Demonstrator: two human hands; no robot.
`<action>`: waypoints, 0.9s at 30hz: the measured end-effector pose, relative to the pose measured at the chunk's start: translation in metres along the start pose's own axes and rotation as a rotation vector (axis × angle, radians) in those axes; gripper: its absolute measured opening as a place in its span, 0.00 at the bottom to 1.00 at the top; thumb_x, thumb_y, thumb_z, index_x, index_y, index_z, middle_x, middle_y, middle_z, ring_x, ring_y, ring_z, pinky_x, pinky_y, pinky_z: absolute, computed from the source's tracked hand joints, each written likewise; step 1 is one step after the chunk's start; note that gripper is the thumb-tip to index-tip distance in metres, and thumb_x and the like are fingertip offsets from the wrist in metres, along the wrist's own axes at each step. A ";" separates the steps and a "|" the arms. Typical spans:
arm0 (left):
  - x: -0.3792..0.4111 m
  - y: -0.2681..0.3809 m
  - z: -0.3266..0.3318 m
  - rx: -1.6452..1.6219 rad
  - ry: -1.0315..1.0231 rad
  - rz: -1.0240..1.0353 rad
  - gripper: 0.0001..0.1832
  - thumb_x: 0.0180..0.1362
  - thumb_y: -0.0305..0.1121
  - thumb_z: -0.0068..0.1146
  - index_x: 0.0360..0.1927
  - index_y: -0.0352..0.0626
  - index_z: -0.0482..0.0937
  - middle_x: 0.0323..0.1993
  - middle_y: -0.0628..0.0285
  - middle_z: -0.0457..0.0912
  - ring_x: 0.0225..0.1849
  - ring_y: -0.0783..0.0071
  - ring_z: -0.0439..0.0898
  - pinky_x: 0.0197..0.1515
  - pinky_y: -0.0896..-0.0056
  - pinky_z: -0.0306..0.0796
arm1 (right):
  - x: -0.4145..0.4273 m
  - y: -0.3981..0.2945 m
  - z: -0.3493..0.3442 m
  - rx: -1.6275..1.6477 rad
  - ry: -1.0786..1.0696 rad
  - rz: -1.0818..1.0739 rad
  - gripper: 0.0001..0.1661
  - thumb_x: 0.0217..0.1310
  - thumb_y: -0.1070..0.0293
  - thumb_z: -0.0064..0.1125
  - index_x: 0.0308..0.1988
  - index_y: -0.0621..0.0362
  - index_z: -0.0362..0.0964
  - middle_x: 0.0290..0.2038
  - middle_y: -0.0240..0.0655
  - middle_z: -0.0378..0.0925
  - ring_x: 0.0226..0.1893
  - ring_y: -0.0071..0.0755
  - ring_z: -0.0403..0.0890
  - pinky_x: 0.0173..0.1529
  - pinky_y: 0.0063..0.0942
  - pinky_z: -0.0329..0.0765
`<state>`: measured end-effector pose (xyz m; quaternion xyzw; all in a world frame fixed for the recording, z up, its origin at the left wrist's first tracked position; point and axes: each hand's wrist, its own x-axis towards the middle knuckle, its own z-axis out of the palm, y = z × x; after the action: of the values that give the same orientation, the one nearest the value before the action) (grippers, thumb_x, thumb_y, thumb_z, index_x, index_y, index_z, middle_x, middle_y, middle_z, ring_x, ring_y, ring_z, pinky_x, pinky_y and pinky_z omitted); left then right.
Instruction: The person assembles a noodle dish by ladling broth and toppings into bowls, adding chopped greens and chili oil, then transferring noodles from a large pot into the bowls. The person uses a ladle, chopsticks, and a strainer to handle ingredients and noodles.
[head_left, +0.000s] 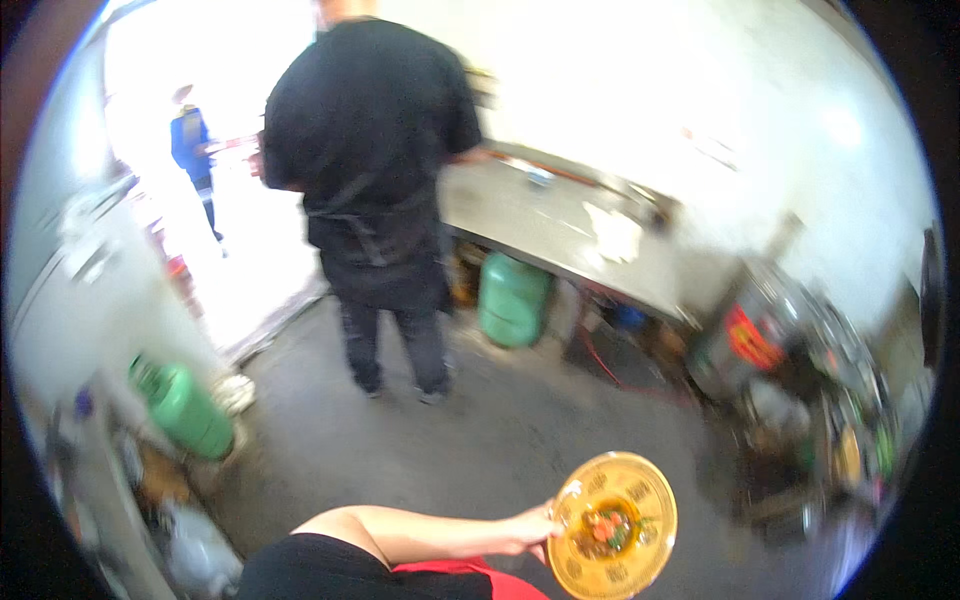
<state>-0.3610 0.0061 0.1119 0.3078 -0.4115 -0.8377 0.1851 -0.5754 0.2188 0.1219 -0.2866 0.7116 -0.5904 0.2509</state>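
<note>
My left hand (534, 529) grips the left rim of a yellow-orange patterned plate (571, 559), with the thumb on the upper side. The plate is held out over the floor, in front of my body. In its middle lies food in a brown sauce (606, 527), with red-orange and green pieces. My bare forearm reaches across from the left, above my black top and a red cloth (450, 564) at my waist. My right hand is out of view.
A person in black (375, 150) stands ahead with their back to me, beside a metal table (517, 206) and a bright doorway (255, 247). Green gas cylinders (516, 300) stand under the table and at left (187, 412). A large metal pot (731, 337) and blurred kitchenware fill the right.
</note>
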 end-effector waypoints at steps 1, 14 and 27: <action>-0.020 0.005 0.025 -0.044 0.071 0.061 0.38 0.42 0.22 0.40 0.58 0.57 0.41 0.47 0.57 0.66 0.32 0.65 0.77 0.20 0.64 0.75 | 0.012 0.011 -0.021 0.017 -0.097 -0.032 0.16 0.57 0.67 0.43 0.47 0.57 0.60 0.16 0.25 0.61 0.12 0.14 0.58 0.16 0.11 0.57; 0.144 0.105 0.048 -0.315 0.366 0.208 0.35 0.46 0.23 0.41 0.58 0.54 0.44 0.42 0.58 0.69 0.32 0.66 0.76 0.26 0.65 0.74 | 0.320 -0.070 0.026 -0.113 -0.586 -0.133 0.23 0.59 0.64 0.39 0.54 0.56 0.50 0.18 0.28 0.65 0.15 0.15 0.61 0.19 0.12 0.60; 0.472 0.182 0.148 -0.218 0.176 0.088 0.17 0.43 0.23 0.47 0.41 0.37 0.69 0.34 0.58 0.76 0.34 0.67 0.77 0.29 0.66 0.75 | 0.565 0.003 -0.062 0.707 -0.894 0.441 0.32 0.59 0.53 0.31 0.59 0.49 0.32 0.50 0.51 0.61 0.47 0.46 0.68 0.41 0.44 0.71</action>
<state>-0.7996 -0.2829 0.1566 0.3396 -0.3133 -0.8384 0.2892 -1.0199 -0.1361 0.1195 -0.2521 0.3407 -0.5476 0.7214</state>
